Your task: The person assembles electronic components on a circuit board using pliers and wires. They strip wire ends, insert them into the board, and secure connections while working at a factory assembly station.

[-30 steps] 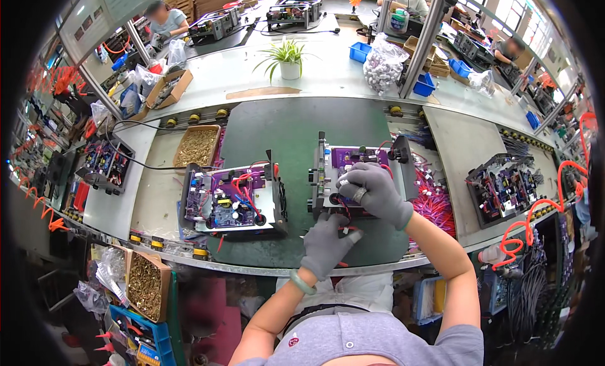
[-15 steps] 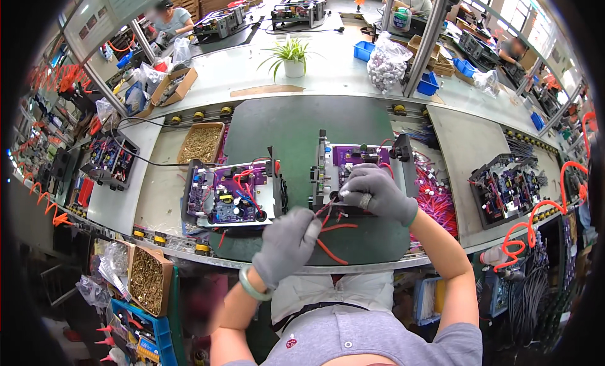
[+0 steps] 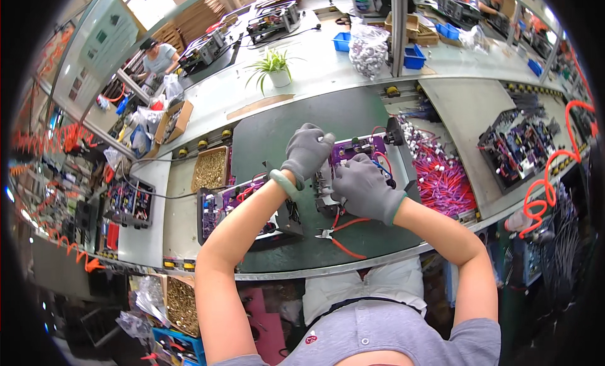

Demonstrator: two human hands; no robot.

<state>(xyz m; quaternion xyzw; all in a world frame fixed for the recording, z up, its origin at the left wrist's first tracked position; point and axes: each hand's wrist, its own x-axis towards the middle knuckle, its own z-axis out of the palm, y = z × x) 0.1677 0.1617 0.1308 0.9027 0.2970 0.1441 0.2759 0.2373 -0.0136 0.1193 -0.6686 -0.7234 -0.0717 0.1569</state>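
My left hand [image 3: 309, 153], in a grey glove, is closed above the far left edge of the right-hand open device [image 3: 409, 170], which carries a purple circuit board [image 3: 360, 146]. Whatever lies in its fingers is hidden. Over the near left part of that board is my gloved right hand [image 3: 367, 191], fingers bent down and pressed together; their tips and anything in them cannot be made out. Cutters with orange handles [image 3: 348, 247] lie on the green mat [image 3: 277, 255] near the device's front. Partly behind my left forearm stands a second device [image 3: 214, 208] with a purple board.
Red and purple wires with white connectors [image 3: 441, 177] are heaped to the right. A box of small brass-coloured parts [image 3: 211, 170] is at the left. Further devices [image 3: 520, 148] stand on side plates. A potted plant [image 3: 277, 73] sits beyond; a coiled orange hose [image 3: 539, 205] hangs right.
My left hand has moved up and away from me to the right-hand device's far left edge. My right hand has come slightly lower over the board. The cutters' jaws now show. The view has turned.
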